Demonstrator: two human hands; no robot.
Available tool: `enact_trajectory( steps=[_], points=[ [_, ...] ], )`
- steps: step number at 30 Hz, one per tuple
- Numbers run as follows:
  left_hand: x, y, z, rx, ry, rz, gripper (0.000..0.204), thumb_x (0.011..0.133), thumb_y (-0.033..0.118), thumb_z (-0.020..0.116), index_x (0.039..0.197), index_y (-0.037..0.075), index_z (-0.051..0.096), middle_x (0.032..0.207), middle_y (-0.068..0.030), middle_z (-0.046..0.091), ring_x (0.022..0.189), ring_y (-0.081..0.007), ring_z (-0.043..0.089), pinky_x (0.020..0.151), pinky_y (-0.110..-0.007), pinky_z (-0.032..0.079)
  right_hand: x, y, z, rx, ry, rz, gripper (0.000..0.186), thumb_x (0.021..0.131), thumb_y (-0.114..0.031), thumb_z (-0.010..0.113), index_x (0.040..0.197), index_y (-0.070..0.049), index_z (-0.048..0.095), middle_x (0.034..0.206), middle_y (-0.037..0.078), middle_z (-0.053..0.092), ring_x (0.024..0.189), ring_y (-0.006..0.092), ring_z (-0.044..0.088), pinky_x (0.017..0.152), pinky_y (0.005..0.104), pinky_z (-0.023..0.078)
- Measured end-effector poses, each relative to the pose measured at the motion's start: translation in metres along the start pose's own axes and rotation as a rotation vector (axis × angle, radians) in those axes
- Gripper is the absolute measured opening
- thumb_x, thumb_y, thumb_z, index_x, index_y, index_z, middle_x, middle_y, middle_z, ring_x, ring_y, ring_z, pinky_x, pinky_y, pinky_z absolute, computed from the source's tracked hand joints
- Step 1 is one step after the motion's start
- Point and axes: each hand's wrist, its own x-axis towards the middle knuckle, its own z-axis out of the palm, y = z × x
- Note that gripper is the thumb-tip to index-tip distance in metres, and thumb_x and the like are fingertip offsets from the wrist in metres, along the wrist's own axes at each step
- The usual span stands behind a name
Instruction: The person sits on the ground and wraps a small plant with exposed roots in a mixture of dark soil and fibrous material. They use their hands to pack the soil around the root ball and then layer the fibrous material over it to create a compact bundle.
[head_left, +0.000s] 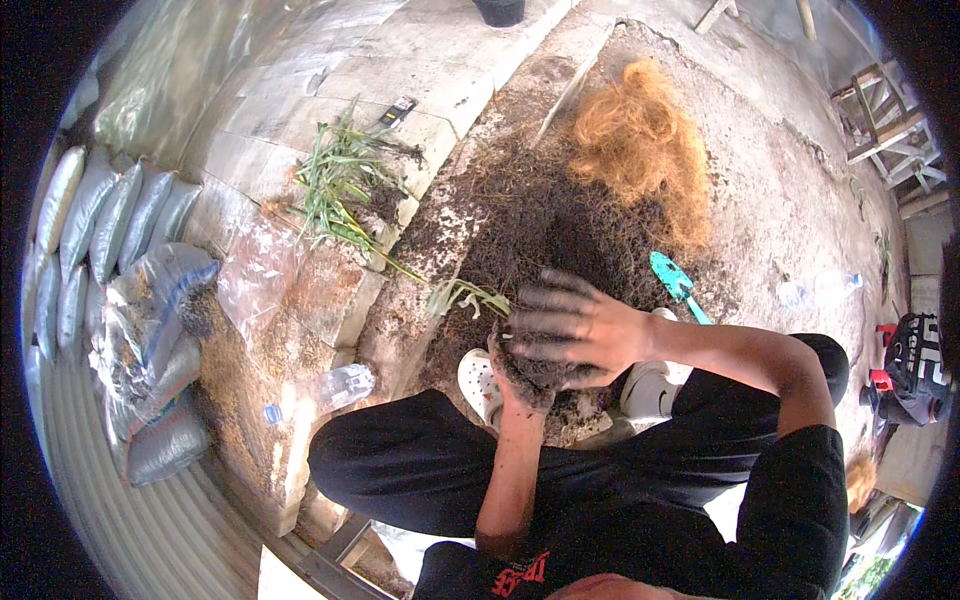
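Soil ball [530, 378] between cupped left hand [515, 385], right hand [575, 325]

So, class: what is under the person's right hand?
Under the right hand sits a clump of dark soil, cupped from below by the left hand. Whatever is inside the clump is covered.

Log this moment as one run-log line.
left hand: cupping soil ball | right hand: pressing on top | seedling: sticking out left | trowel: on ground

One teal trowel [672, 278], one clear plastic bottle [345, 385] and one heap of orange fibre [640, 145] lie here. Two white clogs [478, 380] show.
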Motion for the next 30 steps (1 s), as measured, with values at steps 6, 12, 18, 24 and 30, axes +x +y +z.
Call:
enact_trajectory(
  steps=[6,12,18,24,30],
  points=[
    [0.001,-0.002,-0.01,-0.052,0.019,-0.236,0.041,0.091,0.048,0.04,0.096,0.013,0.061,0.089,-0.0027,0.063,0.073,-0.0194,0.063,0.063,-0.034,0.055,-0.017,-0.007,0.041,0.026,0.187,-0.205,0.034,0.079,-0.03,0.059,0.103,-0.007,0.064,0.121,0.012,0.056,0.114,0.0319,0.052,0.094,0.0445,0.045],
    [0.0,-0.004,-0.002,-0.108,-0.043,-0.393,0.037,0.092,0.047,0.039,0.094,0.016,0.059,0.088,-0.0017,0.062,0.077,-0.0193,0.061,0.061,-0.035,0.054,-0.028,0.002,0.06,0.099,0.263,-0.219,0.027,0.075,-0.027,0.061,0.094,-0.007,0.065,0.119,0.011,0.057,0.112,0.0338,0.053,0.091,0.0448,0.047],
    [0.011,-0.006,-0.031,-0.106,-0.002,-0.25,0.043,0.092,0.046,0.036,0.102,0.011,0.059,0.094,-0.0063,0.063,0.078,-0.0237,0.062,0.067,-0.04,0.054,-0.012,-0.01,0.033,0.084,-0.021,-0.169,0.046,0.076,-0.039,0.06,0.113,-0.013,0.059,0.135,0.012,0.044,0.126,0.0322,0.04,0.105,0.0533,0.029],
    [0.002,-0.008,-0.009,-0.057,0.023,-0.349,0.043,0.093,0.045,0.036,0.103,0.011,0.059,0.094,-0.0069,0.063,0.079,-0.0251,0.062,0.069,-0.041,0.053,-0.011,-0.011,0.006,0.04,-0.084,-0.357,0.05,0.072,-0.045,0.062,0.112,-0.015,0.059,0.135,0.012,0.043,0.126,0.0349,0.038,0.104,0.0531,0.029],
    [-0.01,-0.017,-0.006,-0.258,-0.136,-0.441,0.041,0.091,0.047,0.037,0.108,0.015,0.057,0.097,-0.0054,0.062,0.081,-0.0242,0.062,0.068,-0.043,0.053,-0.037,0.004,0.05,0.109,0.217,-0.4,0.036,0.073,-0.04,0.066,0.097,-0.013,0.064,0.12,0.011,0.053,0.115,0.0361,0.049,0.096,0.0505,0.04]
  ],
)
